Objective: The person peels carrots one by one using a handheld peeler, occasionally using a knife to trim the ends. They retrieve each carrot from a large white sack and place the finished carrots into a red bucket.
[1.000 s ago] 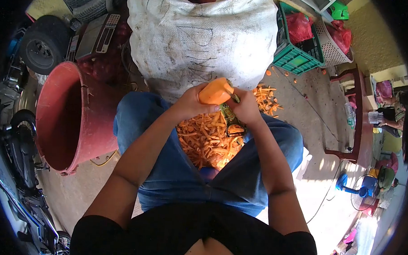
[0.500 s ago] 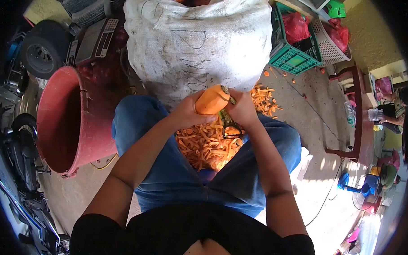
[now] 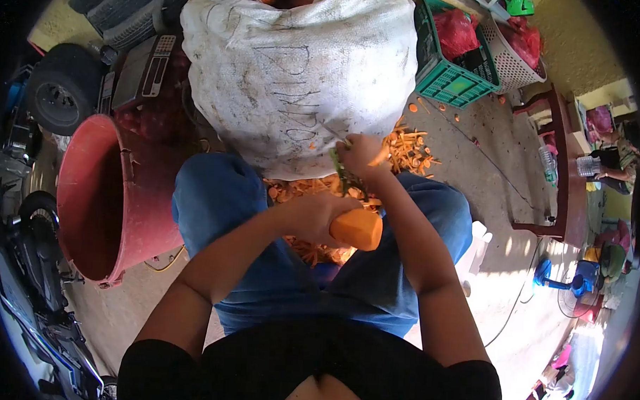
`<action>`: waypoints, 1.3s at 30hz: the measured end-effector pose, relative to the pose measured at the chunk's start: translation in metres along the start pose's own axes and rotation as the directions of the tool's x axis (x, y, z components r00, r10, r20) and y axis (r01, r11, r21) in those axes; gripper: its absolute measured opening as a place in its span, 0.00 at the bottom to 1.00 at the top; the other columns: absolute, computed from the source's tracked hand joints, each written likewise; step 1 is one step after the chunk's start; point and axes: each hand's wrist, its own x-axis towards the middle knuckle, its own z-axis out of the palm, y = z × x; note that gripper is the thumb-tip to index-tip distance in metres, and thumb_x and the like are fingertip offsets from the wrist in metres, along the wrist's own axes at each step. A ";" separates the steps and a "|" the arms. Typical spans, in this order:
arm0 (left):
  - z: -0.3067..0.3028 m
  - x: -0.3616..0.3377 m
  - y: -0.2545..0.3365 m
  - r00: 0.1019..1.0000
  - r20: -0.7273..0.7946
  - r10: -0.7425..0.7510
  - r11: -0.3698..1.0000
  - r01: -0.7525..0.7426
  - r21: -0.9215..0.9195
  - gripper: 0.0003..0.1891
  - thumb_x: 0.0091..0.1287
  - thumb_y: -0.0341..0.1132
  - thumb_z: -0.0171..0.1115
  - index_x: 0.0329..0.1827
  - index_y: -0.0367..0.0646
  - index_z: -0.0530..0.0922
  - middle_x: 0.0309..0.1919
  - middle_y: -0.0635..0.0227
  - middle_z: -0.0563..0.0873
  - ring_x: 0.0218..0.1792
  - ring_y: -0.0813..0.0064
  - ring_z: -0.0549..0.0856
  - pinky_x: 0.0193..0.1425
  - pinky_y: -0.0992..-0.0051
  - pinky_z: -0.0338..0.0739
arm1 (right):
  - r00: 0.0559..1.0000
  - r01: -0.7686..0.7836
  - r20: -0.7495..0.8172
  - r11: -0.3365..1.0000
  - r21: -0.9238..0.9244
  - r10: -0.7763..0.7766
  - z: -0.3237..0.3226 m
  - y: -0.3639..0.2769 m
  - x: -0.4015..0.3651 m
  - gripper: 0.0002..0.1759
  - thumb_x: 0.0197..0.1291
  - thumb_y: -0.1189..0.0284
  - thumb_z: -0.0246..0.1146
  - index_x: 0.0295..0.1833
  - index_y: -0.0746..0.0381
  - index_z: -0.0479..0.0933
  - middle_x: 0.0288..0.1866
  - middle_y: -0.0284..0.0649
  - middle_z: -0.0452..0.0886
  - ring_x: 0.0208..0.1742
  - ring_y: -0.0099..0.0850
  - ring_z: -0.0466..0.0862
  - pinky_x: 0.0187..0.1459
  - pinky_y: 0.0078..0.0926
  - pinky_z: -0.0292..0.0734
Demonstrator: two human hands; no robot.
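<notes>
My left hand (image 3: 316,217) is wrapped round a thick peeled carrot (image 3: 358,229), whose blunt orange end points right, low between my knees. Above it, my right hand (image 3: 362,156) is closed on a green-and-black tool (image 3: 340,167) that looks like a peeler, partly hidden by the fingers and blurred. A thin blade (image 3: 331,131) sticks out at the upper left of this fist, in front of the sack; its handle is hidden. Under both hands lies a heap of orange peelings (image 3: 311,252).
A large white woven sack (image 3: 296,79) stands right in front of me. The red tub (image 3: 147,194) is at my left, beside a scale (image 3: 145,70). A green crate (image 3: 454,81) and white basket (image 3: 511,73) are at back right. More peelings (image 3: 413,152) lie beside the sack.
My left hand has lowered the carrot toward me and turned its blunt end to the right. My right hand has moved slightly up and left, apart from the carrot, with the blade now showing.
</notes>
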 end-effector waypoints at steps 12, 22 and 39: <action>-0.025 -0.008 -0.026 0.938 -0.131 -0.322 0.882 0.246 -0.403 0.30 0.40 0.34 0.69 0.48 0.39 0.67 0.39 0.67 0.76 0.42 0.78 0.74 0.47 0.76 0.67 | 0.944 0.275 0.161 0.955 0.108 -0.290 0.015 0.012 -0.007 0.14 0.43 0.65 0.56 0.27 0.67 0.74 0.25 0.51 0.75 0.30 0.47 0.75 0.34 0.37 0.70; -0.079 -0.053 0.006 0.699 -0.684 -0.210 0.825 0.502 0.260 0.25 0.46 0.42 0.65 0.44 0.39 0.69 0.33 0.56 0.78 0.35 0.62 0.78 0.39 0.70 0.72 | 0.998 -0.034 -0.049 0.996 0.079 0.038 -0.039 0.025 -0.005 0.18 0.50 0.61 0.54 0.26 0.69 0.72 0.23 0.54 0.74 0.29 0.49 0.74 0.33 0.39 0.68; -0.197 -0.052 0.010 0.681 -0.721 0.129 0.622 0.510 0.594 0.09 0.53 0.32 0.55 0.35 0.39 0.73 0.33 0.59 0.77 0.37 0.60 0.76 0.41 0.70 0.68 | 0.992 0.015 -0.123 0.994 0.109 -0.002 -0.058 0.014 -0.020 0.16 0.49 0.62 0.56 0.25 0.66 0.71 0.18 0.52 0.72 0.24 0.48 0.74 0.28 0.38 0.68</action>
